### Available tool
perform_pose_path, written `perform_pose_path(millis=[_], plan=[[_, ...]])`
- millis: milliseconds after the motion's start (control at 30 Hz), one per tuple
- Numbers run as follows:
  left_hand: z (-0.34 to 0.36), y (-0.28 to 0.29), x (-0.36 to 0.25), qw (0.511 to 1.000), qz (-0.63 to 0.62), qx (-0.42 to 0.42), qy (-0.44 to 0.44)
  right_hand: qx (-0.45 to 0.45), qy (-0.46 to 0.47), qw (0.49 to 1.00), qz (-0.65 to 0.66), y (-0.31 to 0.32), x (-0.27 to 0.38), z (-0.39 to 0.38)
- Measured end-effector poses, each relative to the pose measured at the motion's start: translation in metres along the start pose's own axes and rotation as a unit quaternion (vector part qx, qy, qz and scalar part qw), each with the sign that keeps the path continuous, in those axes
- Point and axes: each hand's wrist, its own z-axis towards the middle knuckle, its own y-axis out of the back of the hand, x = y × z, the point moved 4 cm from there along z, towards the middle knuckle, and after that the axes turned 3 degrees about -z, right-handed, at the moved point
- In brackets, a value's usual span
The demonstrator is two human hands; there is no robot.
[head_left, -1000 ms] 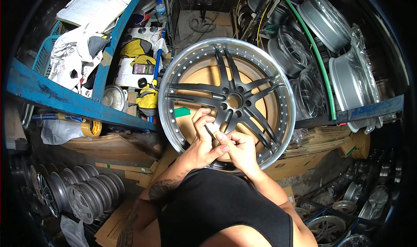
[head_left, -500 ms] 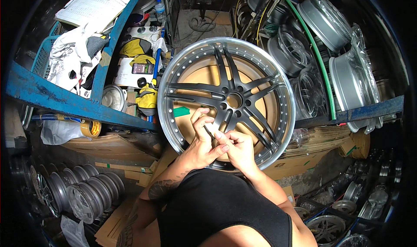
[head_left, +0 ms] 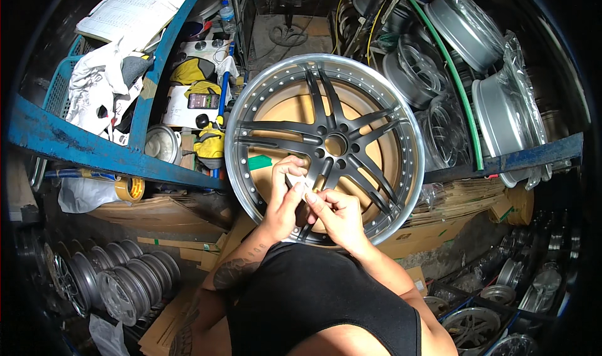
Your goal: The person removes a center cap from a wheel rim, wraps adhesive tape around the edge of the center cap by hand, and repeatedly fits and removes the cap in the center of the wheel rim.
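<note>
Over the near part of a black-spoked wheel rim (head_left: 324,115) with a polished lip, my two hands meet. My left hand (head_left: 283,199) is closed, its thumb and curled fingers pinching a small white piece (head_left: 300,182), thin and flat like paper or a sticker; its kind cannot be made out. Against the lower edge of that piece, my right hand (head_left: 340,217) presses thumb and index finger together. The rim lies face up over a cardboard-coloured surface, and a strip of green tape (head_left: 259,162) shows between its spokes, beside my left hand.
To the left, a blue metal frame (head_left: 75,140) borders yellow-black gloves (head_left: 210,144), a phone (head_left: 204,101) and a white cloth (head_left: 100,80). Wrapped silver rims (head_left: 501,118) stack at the right behind a green bar (head_left: 448,61). More rims (head_left: 135,281) stand low at left.
My left thumb has lifted away from my right fingertips and now lies along the white piece, which shows more. The whole view has shifted slightly.
</note>
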Motion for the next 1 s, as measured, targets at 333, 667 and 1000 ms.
perform_pose_path(millis=[333, 667, 1000], plan=[[0.007, 0.009, -0.01, 0.975, -0.187, -0.029, 0.119, 0.031, -0.044, 0.988, -0.145, 0.009, 0.025, 0.004], [0.008, 0.005, -0.012, 0.98, -0.182, -0.037, 0.074, 0.028, -0.06, 0.983, -0.169, 0.011, 0.011, 0.012], [0.011, -0.01, -0.023, 0.99, -0.118, 0.053, 0.061, -0.008, 0.076, 0.994, -0.077, 0.021, 0.002, 0.002]])
